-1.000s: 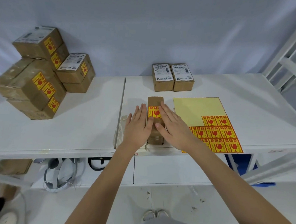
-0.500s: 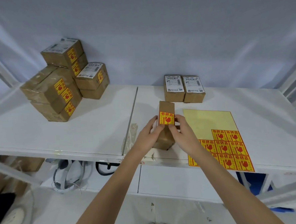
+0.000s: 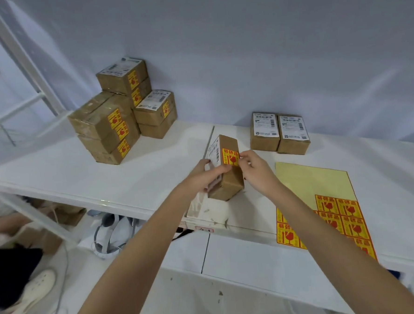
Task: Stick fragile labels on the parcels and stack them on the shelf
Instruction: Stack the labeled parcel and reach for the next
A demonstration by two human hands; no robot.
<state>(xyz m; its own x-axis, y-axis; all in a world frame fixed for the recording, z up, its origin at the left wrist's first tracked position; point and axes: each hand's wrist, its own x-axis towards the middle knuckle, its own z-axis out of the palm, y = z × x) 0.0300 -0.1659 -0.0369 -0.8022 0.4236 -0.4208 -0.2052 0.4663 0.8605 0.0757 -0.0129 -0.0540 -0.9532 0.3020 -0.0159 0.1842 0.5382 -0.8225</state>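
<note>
At the far left of the white surface (image 3: 57, 175) you have the stack of labelled parcels (image 3: 116, 118), brown boxes piled several high against the back wall, each showing a yellow-and-red fragile sticker on its right-facing side. Moving right, your left hand (image 3: 203, 177) has its grip closed around the left side of the parcel (image 3: 229, 179) you are working on, fingers curled over the face that carries the white shipping label. That parcel sits tilted above the front part of the surface, near the seam between the two panels, and the fragile label (image 3: 230, 156) is stuck on its upper brown face. Your right hand (image 3: 256, 172) meets the box from the other side, its grip curled on the parcel's right edge with the fingertips touching the edge of the fragile label. Behind and to the right, two unlabelled parcels (image 3: 279, 133) stand side by side, touching each other, shipping labels up. At the right, the yellow label sheet (image 3: 312, 186) lies flat on the surface, its far part stripped bare and the remaining stickers grouped at the near end; your right forearm crosses over its near-left corner.
</note>
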